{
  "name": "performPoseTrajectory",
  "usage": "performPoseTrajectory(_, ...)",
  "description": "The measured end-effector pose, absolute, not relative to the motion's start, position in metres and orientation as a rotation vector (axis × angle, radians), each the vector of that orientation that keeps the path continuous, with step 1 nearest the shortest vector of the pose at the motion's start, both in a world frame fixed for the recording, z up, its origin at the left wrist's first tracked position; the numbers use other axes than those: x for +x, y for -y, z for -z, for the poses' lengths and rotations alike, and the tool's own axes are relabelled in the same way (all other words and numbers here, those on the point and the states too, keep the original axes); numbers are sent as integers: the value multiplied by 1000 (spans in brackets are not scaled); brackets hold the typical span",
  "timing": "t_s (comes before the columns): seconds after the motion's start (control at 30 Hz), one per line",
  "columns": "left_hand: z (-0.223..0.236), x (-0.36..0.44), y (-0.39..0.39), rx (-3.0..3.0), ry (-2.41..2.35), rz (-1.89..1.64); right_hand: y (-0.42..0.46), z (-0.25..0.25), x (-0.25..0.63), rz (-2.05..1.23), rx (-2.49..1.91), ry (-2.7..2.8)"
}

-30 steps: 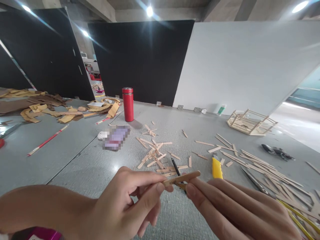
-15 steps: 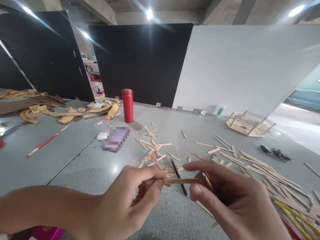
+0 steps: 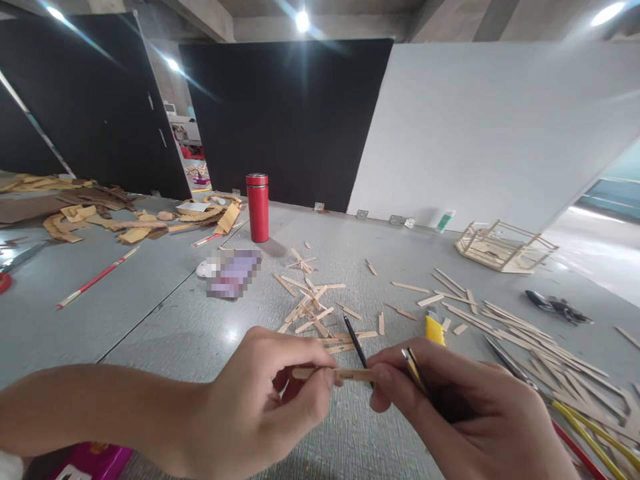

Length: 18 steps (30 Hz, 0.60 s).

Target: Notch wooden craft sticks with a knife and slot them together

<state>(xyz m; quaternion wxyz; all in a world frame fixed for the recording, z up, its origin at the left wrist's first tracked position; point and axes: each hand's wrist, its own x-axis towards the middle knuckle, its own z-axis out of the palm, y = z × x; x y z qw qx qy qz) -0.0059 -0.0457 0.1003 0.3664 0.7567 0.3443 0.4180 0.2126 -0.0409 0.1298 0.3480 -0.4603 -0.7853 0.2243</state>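
A thin flat wooden stick (image 3: 357, 375) with a small dark slot in it lies level between my two hands. My left hand (image 3: 270, 393) is closed, pinching the stick near its middle between thumb and forefinger. With thumb and fingertips, my right hand (image 3: 450, 400) grips the stick's right end. Also tucked in the right hand is a slim tool (image 3: 412, 365) with a shiny metal end; its kind is unclear and most of it is hidden. Just beyond the stick, a black pen (image 3: 355, 339) rests on the table, partly covered by the hands.
Wooden sticks (image 3: 310, 310) pile up ahead, with more (image 3: 545, 340) at right near scissors (image 3: 515, 367) and a yellow-handled cutter (image 3: 435, 329). A red flask (image 3: 259, 210), a blurred phone (image 3: 234, 273), a stick frame (image 3: 505, 250) and cardboard scraps (image 3: 85, 207) stand or lie farther back.
My right hand has closed from a spread grip onto the stick's right end. The stick has dropped slightly and turned to show its slotted face more. The view has shifted slightly.
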Motion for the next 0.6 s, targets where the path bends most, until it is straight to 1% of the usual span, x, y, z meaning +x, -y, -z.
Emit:
performPoseTrajectory(0.23, -101, -5, 47, 2001, -929, -1148, 38, -129, 215, -635, -1249, 1970)
performPoseTrajectory(0.43, -105, -2, 45, 2066, -935, -1426, 33, -135, 216, -784, -1161, 1865)
performPoseTrajectory(0.6, -106, -4, 46, 2034, -949, -1427, 32, -135, 217, -762, -1144, 1858)
